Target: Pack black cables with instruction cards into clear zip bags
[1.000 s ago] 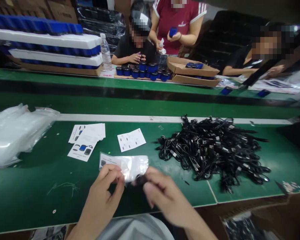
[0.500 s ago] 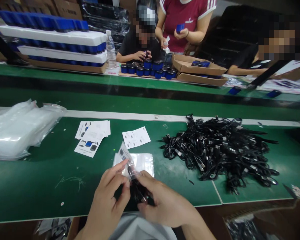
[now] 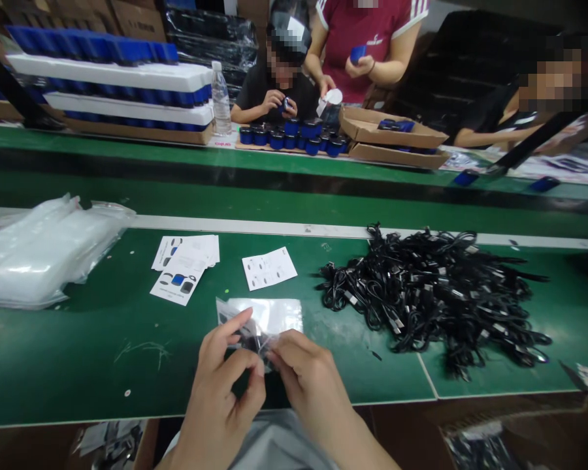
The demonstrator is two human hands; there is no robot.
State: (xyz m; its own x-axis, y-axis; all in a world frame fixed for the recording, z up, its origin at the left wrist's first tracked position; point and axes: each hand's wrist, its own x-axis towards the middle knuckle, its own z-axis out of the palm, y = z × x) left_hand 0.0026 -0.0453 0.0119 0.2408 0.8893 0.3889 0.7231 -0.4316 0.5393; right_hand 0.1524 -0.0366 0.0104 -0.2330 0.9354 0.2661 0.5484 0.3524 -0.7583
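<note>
My left hand and my right hand are close together at the front of the green bench, and both pinch a clear plastic bag. A coiled black cable sits at the bag's lower edge between my fingers, partly hidden by them. To the right lies a large tangled pile of black cables. Printed white instruction sheets are stacked beyond my left hand, with a single sheet beside them.
A heap of folded plastic bags lies at the bench's left end. Across a green conveyor, co-workers handle blue-and-black round items on a cardboard sheet. White foam trays, a water bottle and cardboard boxes stand there.
The bag has dropped from a tilted position to lying low and flat. My hands have moved closer together, and the cable no longer hangs below them. The view has shifted slightly.
</note>
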